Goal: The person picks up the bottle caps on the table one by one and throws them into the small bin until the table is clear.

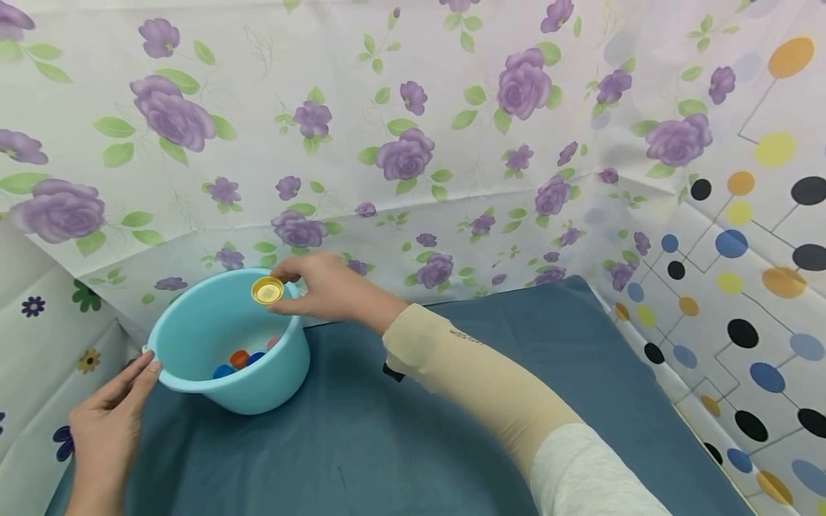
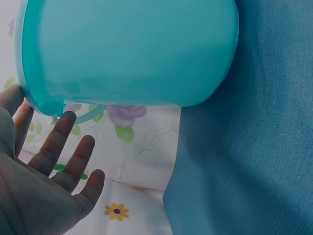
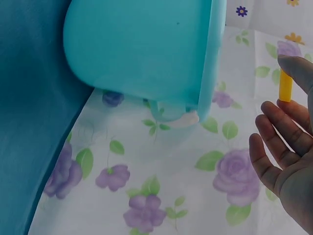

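A light blue bucket [image 1: 258,390] stands on the dark blue cloth at the left. Inside it lie several small caps, among them an orange cap [image 1: 239,358] and a blue cap [image 1: 224,370]. My left hand [image 1: 111,423] pinches the bucket's rim at its left side between thumb and index finger; the other fingers are spread in the left wrist view. Above the bucket's right rim, my right hand [image 1: 332,287] pinches a yellow bottle cap [image 1: 267,290] between thumb and index finger. In the right wrist view that cap [image 3: 285,86] shows edge-on, apart from the bucket.
Dark blue cloth [image 1: 413,430] covers the surface under the bucket. A white sheet with purple flowers [image 1: 405,154] hangs behind, close to the bucket. At the right stands a sheet with coloured dots [image 1: 731,244]. The bucket's handle [image 3: 178,120] hangs along its side.
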`<act>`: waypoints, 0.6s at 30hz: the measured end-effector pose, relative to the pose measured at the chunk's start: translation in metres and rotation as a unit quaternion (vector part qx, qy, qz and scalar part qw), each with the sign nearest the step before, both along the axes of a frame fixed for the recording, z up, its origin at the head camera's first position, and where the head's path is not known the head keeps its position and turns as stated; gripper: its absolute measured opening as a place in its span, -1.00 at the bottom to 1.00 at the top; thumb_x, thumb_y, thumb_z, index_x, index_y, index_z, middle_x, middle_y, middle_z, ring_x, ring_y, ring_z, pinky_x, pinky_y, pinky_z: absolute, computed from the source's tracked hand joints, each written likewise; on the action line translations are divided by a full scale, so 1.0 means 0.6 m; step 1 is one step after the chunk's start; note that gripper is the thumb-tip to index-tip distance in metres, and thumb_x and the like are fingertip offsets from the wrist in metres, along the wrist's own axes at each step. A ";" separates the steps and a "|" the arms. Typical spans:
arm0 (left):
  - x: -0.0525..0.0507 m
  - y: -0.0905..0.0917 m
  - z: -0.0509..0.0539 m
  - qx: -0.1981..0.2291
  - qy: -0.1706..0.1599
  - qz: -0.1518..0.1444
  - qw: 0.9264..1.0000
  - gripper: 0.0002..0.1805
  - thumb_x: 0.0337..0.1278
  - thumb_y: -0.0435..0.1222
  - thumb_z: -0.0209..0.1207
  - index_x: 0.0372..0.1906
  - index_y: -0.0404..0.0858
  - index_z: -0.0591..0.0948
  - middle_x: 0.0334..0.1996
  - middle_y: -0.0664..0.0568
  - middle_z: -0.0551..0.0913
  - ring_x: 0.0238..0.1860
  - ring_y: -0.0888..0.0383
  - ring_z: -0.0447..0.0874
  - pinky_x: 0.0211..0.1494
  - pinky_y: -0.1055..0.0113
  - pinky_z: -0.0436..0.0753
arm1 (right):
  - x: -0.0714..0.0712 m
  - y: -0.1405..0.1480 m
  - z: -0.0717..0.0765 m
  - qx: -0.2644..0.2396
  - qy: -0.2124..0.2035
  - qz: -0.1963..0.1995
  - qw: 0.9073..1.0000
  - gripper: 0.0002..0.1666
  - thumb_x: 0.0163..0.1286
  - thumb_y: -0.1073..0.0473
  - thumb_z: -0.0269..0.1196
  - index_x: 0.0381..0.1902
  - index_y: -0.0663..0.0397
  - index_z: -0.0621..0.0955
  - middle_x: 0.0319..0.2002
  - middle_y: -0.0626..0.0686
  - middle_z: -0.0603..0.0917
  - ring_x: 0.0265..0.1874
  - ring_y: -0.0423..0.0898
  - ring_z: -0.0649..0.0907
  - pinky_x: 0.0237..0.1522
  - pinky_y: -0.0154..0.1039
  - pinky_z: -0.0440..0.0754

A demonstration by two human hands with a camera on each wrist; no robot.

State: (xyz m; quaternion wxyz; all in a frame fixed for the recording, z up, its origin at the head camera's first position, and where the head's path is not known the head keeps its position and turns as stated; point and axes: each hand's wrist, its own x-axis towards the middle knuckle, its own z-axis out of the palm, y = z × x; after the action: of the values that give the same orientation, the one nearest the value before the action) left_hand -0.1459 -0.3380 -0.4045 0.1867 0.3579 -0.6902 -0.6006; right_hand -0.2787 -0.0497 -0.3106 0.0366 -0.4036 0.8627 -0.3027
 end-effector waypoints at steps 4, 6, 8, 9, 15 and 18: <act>0.000 0.000 -0.001 -0.003 0.000 0.001 1.000 -0.52 -0.18 0.00 0.40 -0.01 0.12 0.64 0.01 0.36 0.62 -0.03 0.56 0.55 -0.25 0.80 0.48 | 0.003 -0.020 -0.002 -0.002 -0.002 -0.002 1.000 -0.43 0.14 -0.26 0.29 0.09 -0.27 0.54 -0.03 -0.29 0.60 -0.01 -0.39 0.53 0.00 -0.50 0.51; 0.001 0.000 -0.001 -0.007 -0.003 0.001 1.000 -0.52 -0.17 0.01 0.39 -0.01 0.12 0.64 0.02 0.36 0.62 -0.03 0.55 0.55 -0.24 0.80 0.47 | 0.004 -0.032 -0.004 0.001 -0.003 -0.006 1.000 -0.43 0.14 -0.27 0.28 0.10 -0.29 0.53 -0.02 -0.30 0.59 -0.01 -0.41 0.52 0.01 -0.50 0.50; 0.001 0.000 0.000 -0.010 -0.006 0.003 1.000 -0.53 -0.17 0.01 0.39 -0.01 0.13 0.64 0.03 0.36 0.61 -0.02 0.55 0.54 -0.23 0.80 0.47 | 0.005 -0.044 -0.004 0.004 -0.005 -0.009 1.000 -0.42 0.14 -0.29 0.28 0.10 -0.32 0.52 -0.01 -0.32 0.58 0.00 -0.42 0.51 0.03 -0.50 0.49; 0.001 0.001 0.000 -0.011 -0.007 0.003 1.000 -0.53 -0.17 0.01 0.38 -0.01 0.13 0.64 0.03 0.36 0.61 -0.02 0.55 0.54 -0.21 0.80 0.47 | 0.006 -0.049 -0.005 0.004 -0.005 -0.009 1.000 -0.43 0.14 -0.29 0.28 0.10 -0.32 0.52 -0.01 -0.32 0.58 0.01 -0.42 0.51 0.04 -0.50 0.49; 0.001 0.003 0.000 -0.018 -0.008 0.003 1.000 -0.53 -0.16 0.02 0.38 0.00 0.14 0.64 0.04 0.36 0.60 -0.01 0.55 0.54 -0.19 0.79 0.47 | 0.009 -0.080 -0.019 -0.003 0.006 0.007 1.000 -0.46 0.15 -0.27 0.28 0.08 -0.31 0.54 -0.02 -0.33 0.59 0.01 -0.45 0.50 0.04 -0.55 0.46; 0.001 0.002 -0.001 -0.015 -0.006 0.004 1.000 -0.53 -0.16 0.02 0.38 0.00 0.14 0.64 0.03 0.37 0.61 -0.02 0.55 0.54 -0.22 0.80 0.48 | 0.011 -0.094 -0.028 -0.008 -0.002 0.012 1.000 -0.47 0.16 -0.25 0.28 0.08 -0.31 0.54 -0.02 -0.34 0.58 0.00 -0.47 0.49 -0.02 -0.57 0.48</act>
State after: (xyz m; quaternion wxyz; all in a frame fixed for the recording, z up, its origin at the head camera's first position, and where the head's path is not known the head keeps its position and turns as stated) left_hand -0.1453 -0.3368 -0.4053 0.1904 0.3611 -0.6988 -0.5874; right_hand -0.2721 -0.1064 -0.3275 0.0388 -0.4136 0.8551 -0.3103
